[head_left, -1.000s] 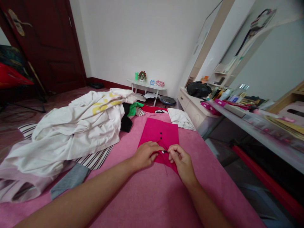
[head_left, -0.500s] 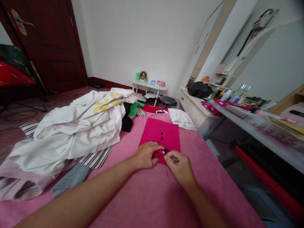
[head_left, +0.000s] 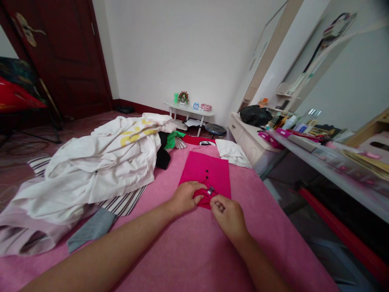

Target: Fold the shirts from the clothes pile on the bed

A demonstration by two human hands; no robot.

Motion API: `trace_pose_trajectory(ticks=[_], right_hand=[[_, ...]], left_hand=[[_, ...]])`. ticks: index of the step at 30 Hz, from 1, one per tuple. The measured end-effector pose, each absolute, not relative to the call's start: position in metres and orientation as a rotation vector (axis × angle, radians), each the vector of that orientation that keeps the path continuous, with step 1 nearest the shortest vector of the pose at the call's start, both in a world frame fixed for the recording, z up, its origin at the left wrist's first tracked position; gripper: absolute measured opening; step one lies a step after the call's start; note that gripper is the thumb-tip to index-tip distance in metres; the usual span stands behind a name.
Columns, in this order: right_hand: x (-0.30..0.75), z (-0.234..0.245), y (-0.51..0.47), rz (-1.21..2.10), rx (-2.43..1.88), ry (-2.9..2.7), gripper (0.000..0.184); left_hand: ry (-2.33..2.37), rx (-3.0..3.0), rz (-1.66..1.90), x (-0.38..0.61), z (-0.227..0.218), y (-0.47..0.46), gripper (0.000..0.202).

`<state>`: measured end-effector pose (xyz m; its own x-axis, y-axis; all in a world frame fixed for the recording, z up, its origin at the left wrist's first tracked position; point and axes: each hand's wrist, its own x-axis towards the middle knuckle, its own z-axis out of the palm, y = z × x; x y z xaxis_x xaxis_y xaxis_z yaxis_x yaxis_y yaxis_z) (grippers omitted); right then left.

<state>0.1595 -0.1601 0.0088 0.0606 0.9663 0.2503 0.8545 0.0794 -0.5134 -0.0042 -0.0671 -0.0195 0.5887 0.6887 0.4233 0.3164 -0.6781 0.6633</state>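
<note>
A bright pink shirt [head_left: 214, 167], folded to a rectangle with dark buttons down its middle, lies on the pink bed cover [head_left: 182, 251]. Its collar end faces me, and a small dark label [head_left: 210, 190] shows inside the neck. My left hand [head_left: 188, 197] rests on the left side of the neck opening, thumb and fingers apart. On the right side of the collar, my right hand [head_left: 226, 213] is closed, its fingertips pinching the shirt's edge by the label.
A heap of white clothes [head_left: 103, 162] covers the bed's left side, with a grey garment [head_left: 91, 229] and striped cloth beneath. Beyond the shirt lies a folded white garment [head_left: 232, 153]. A cluttered glass-topped desk [head_left: 334, 170] runs along the right, and a low white table [head_left: 188, 108] stands by the wall.
The collar edge and label have shifted slightly under my fingers, and the label now lies flatter. My right hand stays pinched at the collar; the left has barely moved.
</note>
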Motion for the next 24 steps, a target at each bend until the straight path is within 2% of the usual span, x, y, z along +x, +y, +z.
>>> trace_pose_trajectory(ticks=[5, 9, 13, 17, 20, 24], right_hand=[[0.163, 0.010, -0.155, 0.728, -1.560, -1.376, 0.015], [0.159, 0.015, -0.153, 0.784, -1.468, -1.282, 0.018], [0.153, 0.015, -0.156, 0.554, -1.382, -1.539, 0.016], [0.148, 0.012, -0.158, 0.085, -1.377, -2.008, 0.019], [0.147, 0.012, -0.156, -0.195, -1.582, -2.165, 0.020], [0.151, 0.010, -0.150, -0.366, -1.947, -2.114, 0.021]], left_hand=[[0.789, 2.326, 0.881, -0.005, -0.015, -0.068, 0.031], [0.769, 2.308, 0.880, -0.006, -0.012, -0.068, 0.022], [0.770, 2.192, 0.895, -0.003, -0.015, -0.065, 0.018], [0.817, 1.962, 0.934, 0.000, -0.019, -0.059, 0.018], [0.844, 1.859, 0.939, 0.002, -0.019, -0.057, 0.015], [0.829, 1.833, 0.942, 0.002, -0.017, -0.058, 0.011]])
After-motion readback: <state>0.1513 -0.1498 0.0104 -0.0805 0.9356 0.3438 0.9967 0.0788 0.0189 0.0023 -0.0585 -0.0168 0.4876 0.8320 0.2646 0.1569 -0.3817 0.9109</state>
